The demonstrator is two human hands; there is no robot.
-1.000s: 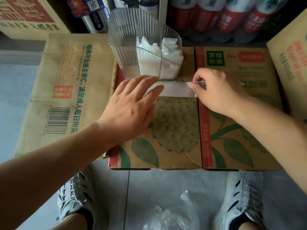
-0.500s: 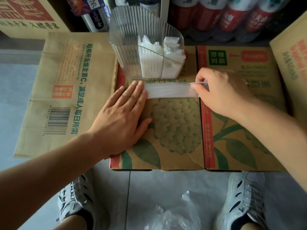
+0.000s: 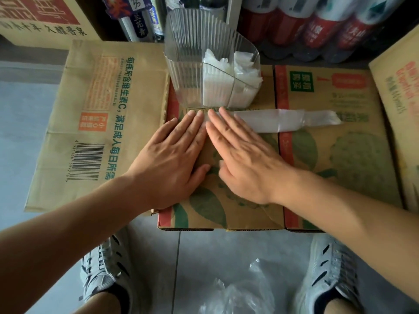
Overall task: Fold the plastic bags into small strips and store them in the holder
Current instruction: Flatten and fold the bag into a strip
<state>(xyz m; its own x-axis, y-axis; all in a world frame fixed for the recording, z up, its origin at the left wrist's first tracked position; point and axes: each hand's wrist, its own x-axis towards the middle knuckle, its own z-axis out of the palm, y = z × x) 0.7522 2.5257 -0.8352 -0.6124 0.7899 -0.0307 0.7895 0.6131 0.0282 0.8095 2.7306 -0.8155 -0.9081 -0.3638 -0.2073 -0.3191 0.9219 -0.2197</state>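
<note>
A clear plastic bag folded into a long flat strip lies across the cardboard box top, running right from my fingertips. My left hand lies flat with straight fingers, its tips on the strip's left end. Beside it, my right hand lies flat too, fingers pressing the strip. The ribbed clear holder stands just behind the strip. Folded white bags fill its right compartments; the left part looks empty.
A flattened carton lies to the left and another box at the right edge. Bottles stand behind. Crumpled clear bags lie on the tiled floor between my two shoes.
My right hand let go of the strip's right end and moved left to lie flat beside my left hand. The strip's right end now lies free on the box.
</note>
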